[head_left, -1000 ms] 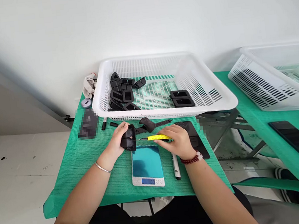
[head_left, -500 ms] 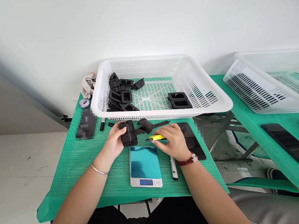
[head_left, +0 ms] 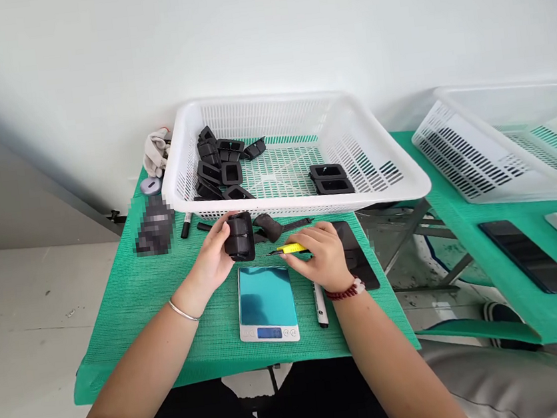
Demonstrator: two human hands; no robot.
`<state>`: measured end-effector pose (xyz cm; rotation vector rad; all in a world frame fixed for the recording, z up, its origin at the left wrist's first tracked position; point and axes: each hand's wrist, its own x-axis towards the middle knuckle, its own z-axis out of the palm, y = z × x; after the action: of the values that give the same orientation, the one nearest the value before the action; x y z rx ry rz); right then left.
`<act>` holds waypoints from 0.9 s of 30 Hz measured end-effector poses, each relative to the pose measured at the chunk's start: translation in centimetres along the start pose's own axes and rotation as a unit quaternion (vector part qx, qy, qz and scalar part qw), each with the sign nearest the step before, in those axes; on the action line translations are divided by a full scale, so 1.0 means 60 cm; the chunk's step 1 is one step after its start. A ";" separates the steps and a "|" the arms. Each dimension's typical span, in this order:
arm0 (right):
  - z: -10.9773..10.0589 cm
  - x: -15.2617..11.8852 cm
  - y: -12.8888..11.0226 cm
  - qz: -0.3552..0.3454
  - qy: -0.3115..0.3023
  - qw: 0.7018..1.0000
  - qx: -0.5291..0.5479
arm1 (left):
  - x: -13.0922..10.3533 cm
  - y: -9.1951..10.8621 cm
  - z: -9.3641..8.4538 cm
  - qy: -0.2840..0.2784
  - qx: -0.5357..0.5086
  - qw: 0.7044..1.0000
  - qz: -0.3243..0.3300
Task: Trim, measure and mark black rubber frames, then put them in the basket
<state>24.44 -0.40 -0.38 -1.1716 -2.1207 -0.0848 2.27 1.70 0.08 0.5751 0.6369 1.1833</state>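
Left hand (head_left: 212, 257) gripping black part (head_left: 239, 236), long axis near-upright; right hand (head_left: 322, 254) holding yellow knife (head_left: 293, 248), tip toward it.

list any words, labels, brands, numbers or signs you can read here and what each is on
"0.0", faint, decimal point uncertain: display of the scale
Too small to read: marks on the scale's buttons and white marker
Pixelated, unreadable: dark item at left
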 end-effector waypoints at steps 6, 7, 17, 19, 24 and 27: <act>0.000 0.000 -0.002 -0.005 0.006 1.000 -0.012 | 0.004 -0.011 -0.012 0.030 0.018 0.999 -0.025; 0.001 0.000 -0.001 -0.001 0.008 1.000 -0.017 | 0.005 -0.012 -0.014 0.035 0.015 0.999 -0.026; -0.003 -0.003 -0.004 0.002 0.050 0.997 -0.052 | 0.002 -0.009 -0.013 0.028 0.021 0.999 -0.023; -0.004 -0.003 -0.008 -0.007 0.036 0.998 -0.042 | 0.000 -0.009 -0.011 0.024 0.025 0.999 -0.022; 0.003 -0.006 -0.005 0.013 0.031 0.996 -0.079 | -0.002 -0.005 -0.008 0.014 0.044 0.998 -0.032; 0.004 -0.009 -0.001 0.044 0.059 0.991 -0.114 | -0.001 -0.002 -0.009 0.015 0.050 0.998 -0.016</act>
<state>24.43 -0.71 -0.87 -1.3566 -1.9903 -0.3569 1.94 1.64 -0.37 0.6308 0.7324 1.1361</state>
